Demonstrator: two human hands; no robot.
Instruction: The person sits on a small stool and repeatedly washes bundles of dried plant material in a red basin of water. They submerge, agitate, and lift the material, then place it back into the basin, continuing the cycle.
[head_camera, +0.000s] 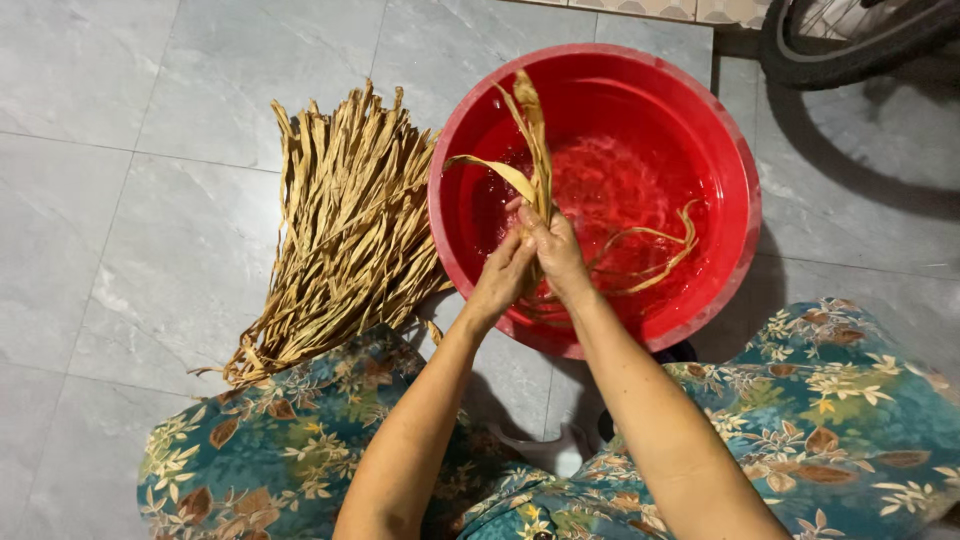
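Note:
A round red basin (735, 170) with a little water stands on the floor in front of me. My left hand (500, 275) and my right hand (555, 250) are pressed together over its near side, both gripping a long dried yellow-brown leaf (533, 135) that sticks up and away from my fingers. A thinner curled leaf strip (670, 255) lies in the water to the right. To the left of the basin lies a big tied bundle of dried leaves (345, 230), fanned out on the tiles.
The floor is grey marbled tile (130, 130). A bicycle tyre (850, 45) stands at the top right, close behind the basin. My knees in teal flowered cloth (830, 410) fill the bottom of the view.

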